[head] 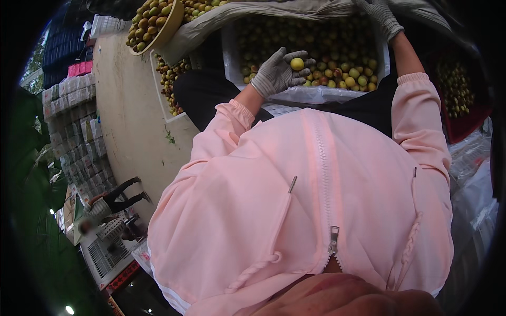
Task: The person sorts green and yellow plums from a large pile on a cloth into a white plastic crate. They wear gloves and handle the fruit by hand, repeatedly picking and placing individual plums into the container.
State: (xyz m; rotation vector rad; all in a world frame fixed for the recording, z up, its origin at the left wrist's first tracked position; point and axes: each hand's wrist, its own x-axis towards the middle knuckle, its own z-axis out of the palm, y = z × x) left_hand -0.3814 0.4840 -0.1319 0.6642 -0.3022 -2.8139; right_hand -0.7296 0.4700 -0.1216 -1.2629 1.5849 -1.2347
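My left hand (pixel 278 73), in a grey striped knit glove, is palm up with a yellow-green round fruit (pixel 297 64) resting at its fingers. Beneath it stands a white crate (pixel 228 59) with a plastic liner, filled with green, yellow and reddish fruit (pixel 332 75). My right hand (pixel 377 15), gloved the same way, is at the crate's far right corner, on or beside a pale cloth (pixel 253 11) draped over the far edge. Its fingertips are cut off by the picture's edge, so what it holds cannot be told.
A yellow tub (pixel 174 25) of brownish-green fruit stands at the upper left, above a white crate (pixel 158 93) of small fruit. At the right is a dark red container (pixel 460 128) with fruit. Stacked wrapped crates (pixel 75 118) and a person (pixel 104 203) are farther off at the left.
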